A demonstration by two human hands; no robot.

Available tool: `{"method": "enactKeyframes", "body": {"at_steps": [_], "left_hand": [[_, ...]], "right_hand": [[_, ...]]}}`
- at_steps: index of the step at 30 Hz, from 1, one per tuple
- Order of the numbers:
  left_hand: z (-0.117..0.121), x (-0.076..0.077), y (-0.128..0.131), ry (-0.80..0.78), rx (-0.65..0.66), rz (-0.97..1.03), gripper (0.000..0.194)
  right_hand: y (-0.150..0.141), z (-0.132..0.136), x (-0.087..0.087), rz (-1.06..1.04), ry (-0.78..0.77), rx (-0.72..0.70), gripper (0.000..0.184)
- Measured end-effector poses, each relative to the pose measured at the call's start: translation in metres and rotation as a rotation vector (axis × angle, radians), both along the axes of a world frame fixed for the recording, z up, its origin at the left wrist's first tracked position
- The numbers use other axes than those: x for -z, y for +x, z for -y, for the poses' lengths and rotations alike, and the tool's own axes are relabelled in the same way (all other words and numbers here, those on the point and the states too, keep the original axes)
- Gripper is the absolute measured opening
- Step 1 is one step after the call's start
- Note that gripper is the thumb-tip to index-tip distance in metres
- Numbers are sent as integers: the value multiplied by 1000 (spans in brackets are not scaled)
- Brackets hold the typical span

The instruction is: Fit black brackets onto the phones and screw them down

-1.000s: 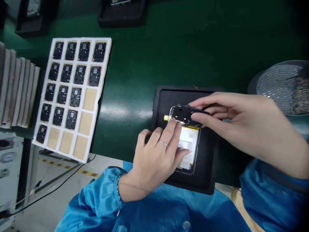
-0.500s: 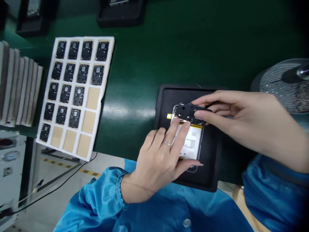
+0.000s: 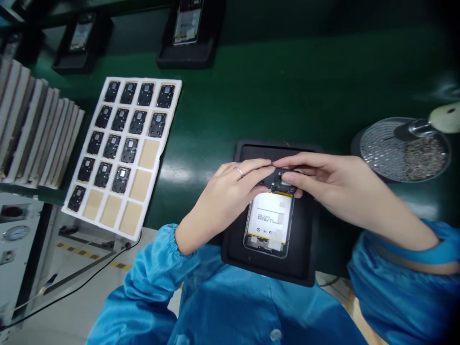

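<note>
An open phone body (image 3: 269,221) with a white battery showing lies in a black holder tray (image 3: 306,239) on the green belt. A small black cover part (image 3: 276,180) sits over the phone's top end. My left hand (image 3: 226,191) reaches in from the left and its fingertips press on that part. My right hand (image 3: 325,184) comes from the right, thumb and fingers pinched on the same part. Both hands meet over the phone's top edge, which hides most of the part.
A white foam tray (image 3: 134,163) with several black parts and some vacant pockets lies at the left. Stacked foam trays (image 3: 36,124) stand further left. A round metal dish of screws (image 3: 402,148) is at the right. Other phone holders (image 3: 189,36) sit at the back.
My left hand has moved up from the battery to the phone's top end. The black part has been lowered from a tilt onto the phone. The view has shifted downward.
</note>
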State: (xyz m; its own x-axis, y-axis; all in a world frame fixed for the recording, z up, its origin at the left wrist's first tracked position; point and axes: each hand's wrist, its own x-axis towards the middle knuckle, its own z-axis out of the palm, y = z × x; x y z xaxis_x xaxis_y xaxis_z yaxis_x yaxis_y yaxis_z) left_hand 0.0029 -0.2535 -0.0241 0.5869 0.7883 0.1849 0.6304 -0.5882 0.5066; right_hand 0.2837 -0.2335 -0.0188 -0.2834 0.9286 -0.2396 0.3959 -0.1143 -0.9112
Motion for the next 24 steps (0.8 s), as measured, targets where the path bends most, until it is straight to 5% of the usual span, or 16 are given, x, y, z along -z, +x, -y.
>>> {"method": "enactKeyframes", "body": {"at_steps": [5,9,14,24], "left_hand": [[-4,13,-5,42,7,37,40],[-6,16,-4,72,17,48,37],[-7,14,-3,106,15,61,30],[-6,-4,-3,65,-1,-55,30]], "right_hand": [[2,4,6,0,68,0,55],[3,24,6,166,396,50,32],[0,48,11,359,684,-60,30],[-4,60,4,618,730,-136,37]]}}
